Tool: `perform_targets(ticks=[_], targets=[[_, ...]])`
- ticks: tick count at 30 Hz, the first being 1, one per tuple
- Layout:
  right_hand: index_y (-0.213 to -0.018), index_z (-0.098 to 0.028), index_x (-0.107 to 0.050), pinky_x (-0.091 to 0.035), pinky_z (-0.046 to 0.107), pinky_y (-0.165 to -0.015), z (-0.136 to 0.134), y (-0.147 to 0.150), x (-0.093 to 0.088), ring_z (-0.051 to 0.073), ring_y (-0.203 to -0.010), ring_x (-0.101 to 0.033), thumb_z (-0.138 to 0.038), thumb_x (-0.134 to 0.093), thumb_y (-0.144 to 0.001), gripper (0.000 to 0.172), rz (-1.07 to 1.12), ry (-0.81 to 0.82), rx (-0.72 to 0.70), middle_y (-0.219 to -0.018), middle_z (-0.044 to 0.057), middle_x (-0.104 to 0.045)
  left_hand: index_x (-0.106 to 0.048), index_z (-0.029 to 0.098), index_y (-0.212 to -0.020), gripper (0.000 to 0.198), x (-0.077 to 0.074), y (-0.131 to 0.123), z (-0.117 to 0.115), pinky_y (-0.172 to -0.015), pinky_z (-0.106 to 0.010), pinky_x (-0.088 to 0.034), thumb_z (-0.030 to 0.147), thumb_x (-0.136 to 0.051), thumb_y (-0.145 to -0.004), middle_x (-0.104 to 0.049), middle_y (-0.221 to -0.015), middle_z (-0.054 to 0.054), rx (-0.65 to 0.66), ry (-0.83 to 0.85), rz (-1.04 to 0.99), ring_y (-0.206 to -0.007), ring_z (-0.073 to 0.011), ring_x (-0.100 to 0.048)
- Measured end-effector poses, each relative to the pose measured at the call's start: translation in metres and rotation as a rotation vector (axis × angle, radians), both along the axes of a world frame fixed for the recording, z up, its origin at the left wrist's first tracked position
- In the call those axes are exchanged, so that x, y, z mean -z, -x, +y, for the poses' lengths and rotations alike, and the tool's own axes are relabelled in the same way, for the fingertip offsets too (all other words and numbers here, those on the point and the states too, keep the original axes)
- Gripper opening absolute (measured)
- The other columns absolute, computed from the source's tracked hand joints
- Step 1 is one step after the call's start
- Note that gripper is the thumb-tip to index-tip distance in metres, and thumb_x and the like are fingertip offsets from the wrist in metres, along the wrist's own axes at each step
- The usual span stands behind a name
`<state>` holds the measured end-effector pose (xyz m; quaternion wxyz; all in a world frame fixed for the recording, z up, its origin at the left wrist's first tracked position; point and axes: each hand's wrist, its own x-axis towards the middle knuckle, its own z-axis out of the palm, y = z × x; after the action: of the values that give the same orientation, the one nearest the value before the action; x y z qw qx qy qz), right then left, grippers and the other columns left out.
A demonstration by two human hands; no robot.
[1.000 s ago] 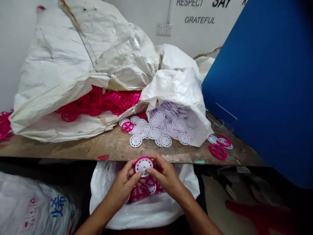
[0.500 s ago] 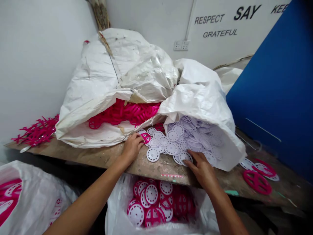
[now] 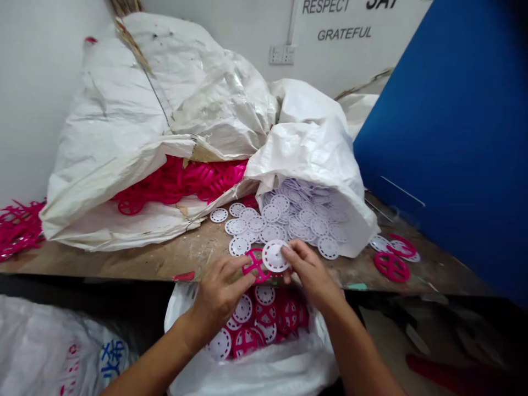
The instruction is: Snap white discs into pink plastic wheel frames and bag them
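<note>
Between thumb and fingers, my left hand [image 3: 218, 294] pinches a pink spoked plastic ring [image 3: 256, 265]. My right hand [image 3: 311, 272] grips a white slotted plastic disc [image 3: 275, 256] by its right edge. The disc partly overlaps the ring in my view; whether they touch, I cannot tell. Both parts are held up above the front edge of the workbench [image 3: 165, 261]. Behind them, loose white discs [image 3: 256, 224] spill from the mouth of a white sack [image 3: 305, 148]. Below my hands, an open white bag [image 3: 256, 374] holds several pink rings with white discs [image 3: 243, 309].
A large white sack [image 3: 136, 115] full of pink rings [image 3: 181, 179] lies at the back left. Pink scraps [image 3: 20, 228] sit at far left. Some pink rings [image 3: 391, 267] and white discs lie right, near a blue panel [image 3: 429, 148]. Another white bag [image 3: 49, 341] stands lower left.
My left hand has brought the pink ring toward me and to the right. My right hand has lifted a white disc off the bench and moved it left beside the ring. The view has shifted.
</note>
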<state>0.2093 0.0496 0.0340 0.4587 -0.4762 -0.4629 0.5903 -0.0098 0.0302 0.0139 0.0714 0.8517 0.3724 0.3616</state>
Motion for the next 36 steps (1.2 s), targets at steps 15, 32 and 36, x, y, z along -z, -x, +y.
perform_targets(ticks=[15, 32, 36], targets=[[-0.08, -0.021, -0.043, -0.029, 0.017, -0.039, -0.019, 0.015, 0.014, 0.005, -0.039, -0.04, -0.041, -0.058, -0.082, 0.026, 0.143, -0.111, 0.18, -0.06, -0.007, -0.05, -0.058, 0.014, -0.102, 0.031, -0.008, -0.044, -0.011, -0.081, -0.032, -0.05, 0.034, -0.064, -0.079, -0.07, -0.1, -0.01, 0.032, 1.205, -1.071, -0.091, -0.0209, -0.066], [-0.095, -0.019, -0.062, -0.045, 0.025, -0.068, -0.037, 0.022, 0.012, 0.015, -0.074, -0.06, -0.03, -0.049, -0.089, 0.018, -0.465, -0.464, -0.001, -0.084, 0.003, -0.065, -0.067, 0.018, -0.104, 0.026, -0.013, -0.042, -0.025, -0.096, -0.029, -0.041, 0.03, -0.053, -0.086, -0.068, -0.109, -0.005, -0.169, 0.708, -0.708, -0.105, -0.02, -0.059], [-0.096, -0.019, -0.057, -0.041, 0.021, -0.052, -0.038, 0.02, 0.015, 0.01, -0.053, -0.051, -0.038, -0.049, -0.089, 0.022, -0.177, -0.208, -0.009, -0.067, -0.002, -0.058, -0.057, 0.018, -0.117, 0.037, -0.011, -0.043, -0.029, -0.086, -0.03, -0.048, 0.034, -0.055, -0.085, -0.065, -0.114, -0.008, -0.106, 0.932, -0.836, -0.103, -0.0215, -0.061]])
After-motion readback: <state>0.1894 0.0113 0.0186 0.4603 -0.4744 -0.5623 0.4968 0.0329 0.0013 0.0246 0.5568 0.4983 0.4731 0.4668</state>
